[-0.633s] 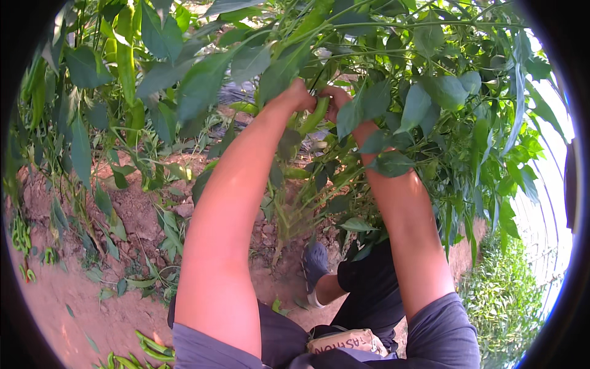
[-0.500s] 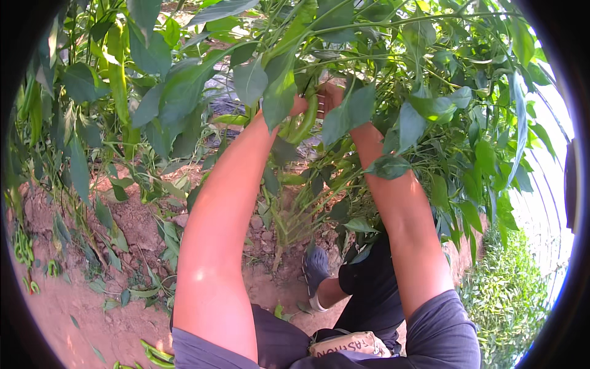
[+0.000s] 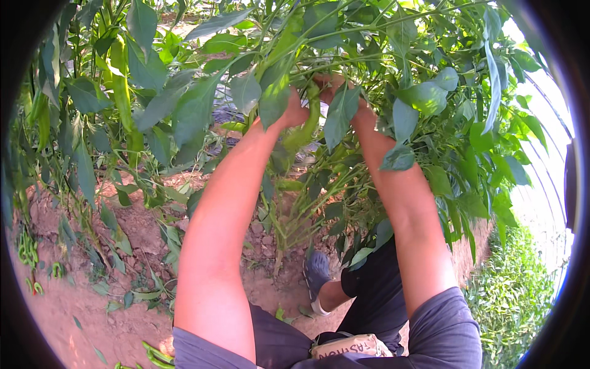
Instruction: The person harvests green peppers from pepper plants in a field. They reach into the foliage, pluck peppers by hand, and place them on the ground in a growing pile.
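Observation:
A long, curved green pepper (image 3: 312, 114) hangs among the leaves of the plant in front of me. My left hand (image 3: 295, 112) is right beside it, on its left side, and looks curled closed. A leaf covers part of that hand, so what lies within its fingers is hidden. My right hand (image 3: 330, 85) reaches in from the other side, close to the pepper's upper end. Leaves and shade hide most of its fingers, and I cannot tell how they are bent.
More long green peppers (image 3: 120, 83) hang on plants at the left. Picked peppers (image 3: 158, 355) lie on the soil at the lower left, with others (image 3: 27, 249) at the far left edge. My shoe (image 3: 317, 270) stands by the plant's stems. Low green plants (image 3: 510, 301) grow at the right.
My right hand has shifted up toward the pepper's upper end and its fingers show less. My left hand stays beside the pepper, moved slightly. The leaves around them have swayed.

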`<state>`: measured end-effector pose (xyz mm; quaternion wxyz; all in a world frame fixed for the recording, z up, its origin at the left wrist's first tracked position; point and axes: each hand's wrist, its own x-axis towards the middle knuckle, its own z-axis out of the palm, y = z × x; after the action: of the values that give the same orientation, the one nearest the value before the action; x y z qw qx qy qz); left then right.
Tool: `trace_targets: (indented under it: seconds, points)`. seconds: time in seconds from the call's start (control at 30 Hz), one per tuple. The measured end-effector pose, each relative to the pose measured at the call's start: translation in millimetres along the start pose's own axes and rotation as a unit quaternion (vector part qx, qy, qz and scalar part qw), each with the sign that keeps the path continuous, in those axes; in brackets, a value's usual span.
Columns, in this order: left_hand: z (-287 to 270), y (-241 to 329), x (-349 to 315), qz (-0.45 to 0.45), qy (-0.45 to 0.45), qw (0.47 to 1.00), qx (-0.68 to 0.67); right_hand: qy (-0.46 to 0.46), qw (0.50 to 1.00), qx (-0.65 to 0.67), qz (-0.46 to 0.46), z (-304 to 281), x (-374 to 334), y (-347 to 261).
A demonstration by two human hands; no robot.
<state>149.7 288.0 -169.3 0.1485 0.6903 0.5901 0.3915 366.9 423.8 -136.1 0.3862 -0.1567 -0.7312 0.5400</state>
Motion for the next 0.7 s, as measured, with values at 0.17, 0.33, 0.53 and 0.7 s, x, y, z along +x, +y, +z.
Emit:
trace_targets:
  seconds: [0.17, 0.33, 0.53, 0.7]
  points:
    - [3, -6, 4, 0.05, -0.017, 0.998, -0.041, -0.053, 0.995, 0.027, 0.086, 20, -18, -59]
    - [-9, -2, -2, 0.062, -0.074, 0.992, -0.08, -0.062, 0.982, 0.124, 0.126, 55, -26, -106]
    - [-12, -2, -6, 0.102, -0.089, 0.989, -0.058, -0.007, 0.974, -0.103, 0.202, 26, -14, -105]
    - [-16, -14, 0, 0.031, -0.077, 0.996, -0.019, 0.039, 0.962, -0.201, 0.182, 44, -30, -95]
